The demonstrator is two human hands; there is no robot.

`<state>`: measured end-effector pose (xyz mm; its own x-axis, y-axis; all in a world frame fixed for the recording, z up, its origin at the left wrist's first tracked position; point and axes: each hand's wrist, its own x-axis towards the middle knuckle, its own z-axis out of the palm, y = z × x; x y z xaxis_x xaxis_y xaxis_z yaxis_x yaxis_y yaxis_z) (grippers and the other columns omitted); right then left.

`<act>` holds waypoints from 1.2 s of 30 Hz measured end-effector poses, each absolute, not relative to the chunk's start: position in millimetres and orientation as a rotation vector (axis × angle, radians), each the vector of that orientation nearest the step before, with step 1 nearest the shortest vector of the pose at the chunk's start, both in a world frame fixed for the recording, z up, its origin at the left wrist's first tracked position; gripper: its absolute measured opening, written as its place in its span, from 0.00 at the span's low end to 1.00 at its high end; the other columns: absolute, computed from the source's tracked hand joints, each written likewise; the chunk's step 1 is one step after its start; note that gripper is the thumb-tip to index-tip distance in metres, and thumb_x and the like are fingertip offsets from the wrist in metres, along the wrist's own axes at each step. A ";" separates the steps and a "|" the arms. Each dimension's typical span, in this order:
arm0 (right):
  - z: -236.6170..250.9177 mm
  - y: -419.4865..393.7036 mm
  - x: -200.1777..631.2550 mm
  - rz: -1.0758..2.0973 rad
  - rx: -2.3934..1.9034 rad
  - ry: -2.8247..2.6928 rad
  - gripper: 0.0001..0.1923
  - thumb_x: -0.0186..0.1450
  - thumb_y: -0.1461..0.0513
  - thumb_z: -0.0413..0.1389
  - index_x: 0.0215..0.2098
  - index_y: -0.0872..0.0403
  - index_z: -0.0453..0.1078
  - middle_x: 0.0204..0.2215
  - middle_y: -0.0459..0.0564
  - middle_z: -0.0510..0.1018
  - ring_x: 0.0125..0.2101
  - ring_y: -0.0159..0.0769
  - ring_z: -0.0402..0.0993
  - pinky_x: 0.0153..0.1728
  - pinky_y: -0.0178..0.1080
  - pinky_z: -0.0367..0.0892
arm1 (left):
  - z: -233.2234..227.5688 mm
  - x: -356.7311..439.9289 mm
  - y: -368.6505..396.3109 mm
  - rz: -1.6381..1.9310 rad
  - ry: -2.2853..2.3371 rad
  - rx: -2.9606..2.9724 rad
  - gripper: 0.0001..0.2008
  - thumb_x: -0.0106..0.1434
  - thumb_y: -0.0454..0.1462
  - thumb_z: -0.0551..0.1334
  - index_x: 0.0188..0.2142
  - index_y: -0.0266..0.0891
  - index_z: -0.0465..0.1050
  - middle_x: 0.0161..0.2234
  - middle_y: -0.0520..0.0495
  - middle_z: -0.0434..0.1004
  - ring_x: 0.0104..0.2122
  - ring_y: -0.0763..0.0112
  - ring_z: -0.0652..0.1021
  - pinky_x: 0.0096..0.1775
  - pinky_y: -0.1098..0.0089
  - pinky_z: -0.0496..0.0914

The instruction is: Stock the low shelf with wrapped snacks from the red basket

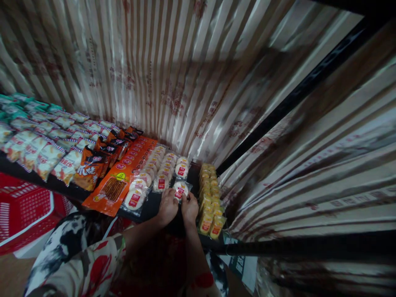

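Both my hands meet at one clear packet of round white rice crackers [180, 189] with a red label, above the dark shelf [152, 203]. My left hand [168, 206] pinches its lower left edge. On the lower right edge, the thumb of my right hand [189, 207] presses against the wrapper. Just behind it lies a short row of like cracker packets [182, 167]. Two longer rows of cracker packets [134, 199] run back along the shelf to the left. To the right of my right hand stand rows of small yellow packets [210, 206].
Left along the shelf lie a large orange snack bag [119, 175], orange-and-black bags [89, 167] and many white bags [46, 156]. A red basket [27, 210] with a white handle sits below at left. Striped sheeting [173, 74] hangs behind; a black post [293, 97] slants at right.
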<state>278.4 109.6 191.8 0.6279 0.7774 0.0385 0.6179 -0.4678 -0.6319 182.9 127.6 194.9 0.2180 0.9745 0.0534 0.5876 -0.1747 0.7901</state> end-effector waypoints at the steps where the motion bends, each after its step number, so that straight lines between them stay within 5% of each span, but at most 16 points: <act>1: 191.7 112.2 279.4 0.333 -2.234 -1.090 0.22 0.62 0.55 0.46 0.46 0.61 0.70 0.38 0.59 0.76 0.38 0.43 0.73 0.38 0.38 0.64 | 194.6 184.6 130.1 0.758 1.449 1.860 0.19 0.57 0.28 0.50 0.47 0.29 0.68 0.49 0.38 0.68 0.51 0.64 0.67 0.56 0.65 0.58; 36: 182.2 177.1 300.4 0.226 -2.187 -1.072 0.24 0.63 0.54 0.43 0.47 0.61 0.69 0.41 0.60 0.75 0.40 0.44 0.72 0.40 0.39 0.64 | 176.7 210.3 170.0 0.798 1.416 1.894 0.21 0.60 0.32 0.49 0.51 0.32 0.67 0.55 0.39 0.66 0.57 0.62 0.64 0.59 0.56 0.56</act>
<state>300.4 177.1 182.2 0.6451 0.7521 0.1350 0.6336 -0.4278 -0.6446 210.3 170.0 176.7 0.2375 0.9667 0.0952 0.5818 -0.2201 0.7830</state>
